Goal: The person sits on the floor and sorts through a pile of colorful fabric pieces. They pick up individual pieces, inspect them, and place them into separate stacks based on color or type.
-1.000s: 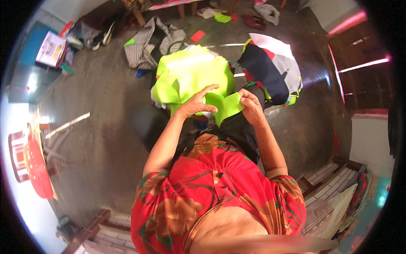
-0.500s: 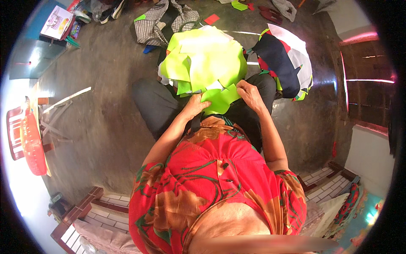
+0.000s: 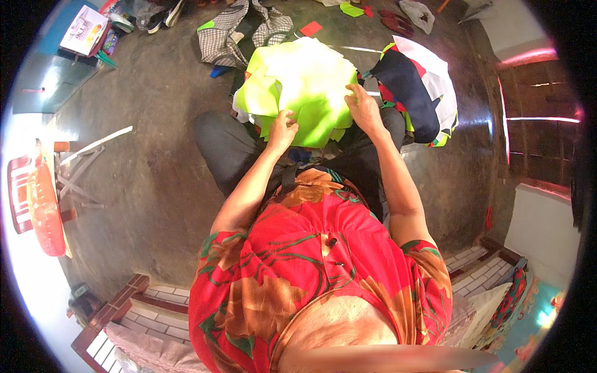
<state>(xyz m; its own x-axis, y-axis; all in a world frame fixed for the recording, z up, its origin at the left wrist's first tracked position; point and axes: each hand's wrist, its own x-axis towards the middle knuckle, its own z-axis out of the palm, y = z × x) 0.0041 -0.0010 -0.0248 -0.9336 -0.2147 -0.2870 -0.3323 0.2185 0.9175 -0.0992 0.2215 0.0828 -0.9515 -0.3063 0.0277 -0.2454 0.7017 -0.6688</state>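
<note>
A pile of bright lime-green fabric pieces (image 3: pixel 305 87) lies across my lap and knees as I sit. My left hand (image 3: pixel 283 127) pinches the near left edge of the top green piece. My right hand (image 3: pixel 364 109) grips the same piece at its right edge, fingers curled on the cloth. Both forearms reach forward from my red flowered top. My dark trousers (image 3: pixel 227 146) show under the pile.
A heap of dark blue, white and red cloth (image 3: pixel 413 87) lies to the right. A checked garment (image 3: pixel 233 31) and small scraps lie beyond the pile on the concrete floor. A booklet (image 3: pixel 84 28) is at far left, an orange object (image 3: pixel 43 208) at left, brick steps (image 3: pixel 134 298) behind.
The view has tilted, so the green pile sits lower and closer. My hands have spread apart along the edge of the green piece, which is now flatter.
</note>
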